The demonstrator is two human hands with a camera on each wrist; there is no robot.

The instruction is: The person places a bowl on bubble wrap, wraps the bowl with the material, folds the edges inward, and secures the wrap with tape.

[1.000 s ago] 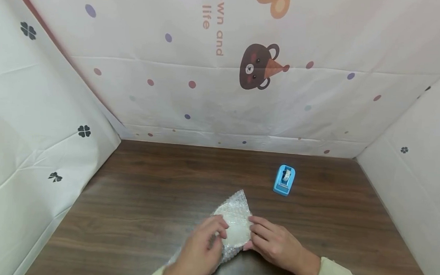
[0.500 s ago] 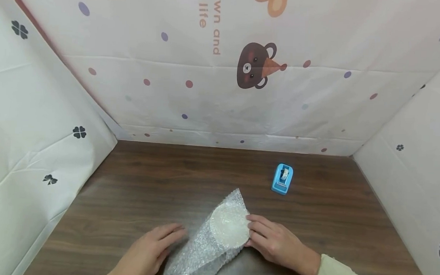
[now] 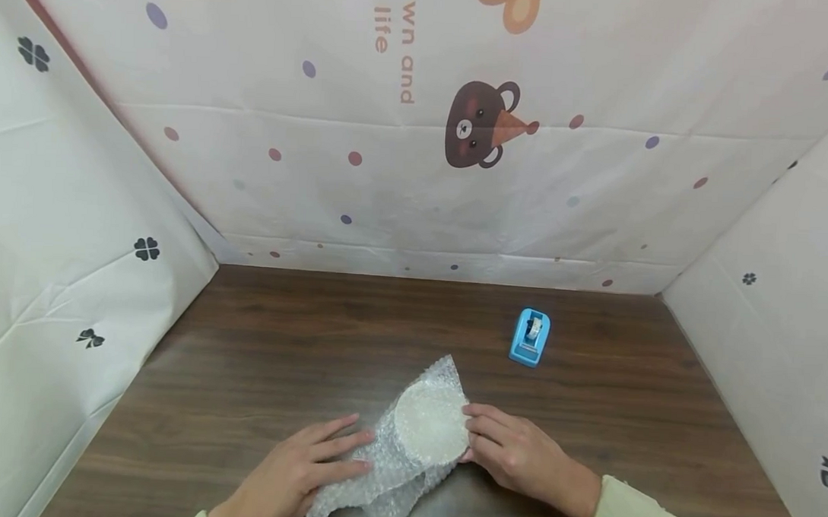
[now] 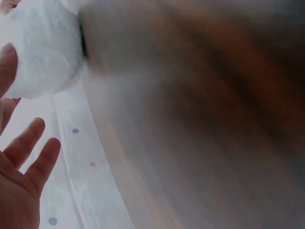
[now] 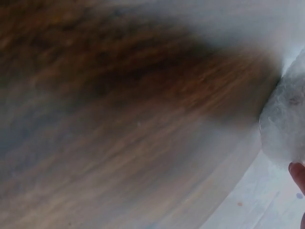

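In the head view a round, pale, disc-like top shows through clear bubble wrap near the table's front edge. A pointed corner of the wrap sticks up past its far side, and a loose flap trails to the lower left. What lies beneath the round top is hidden. My right hand grips the wrapped thing at its right side, fingers on the rim, thumb low. My left hand has its fingers spread, their tips touching the wrap's left flap. The left wrist view shows the bulky bubble wrap above the spread fingers.
A blue tape dispenser with a small roll stands behind and to the right of the wrapped thing. The dark wooden table is bounded by printed white cloth walls at the back, left and right.
My left hand has come off the round top, swung left, then returned a little right onto the wrap's flap, which now lies lower. The right hand keeps its hold.
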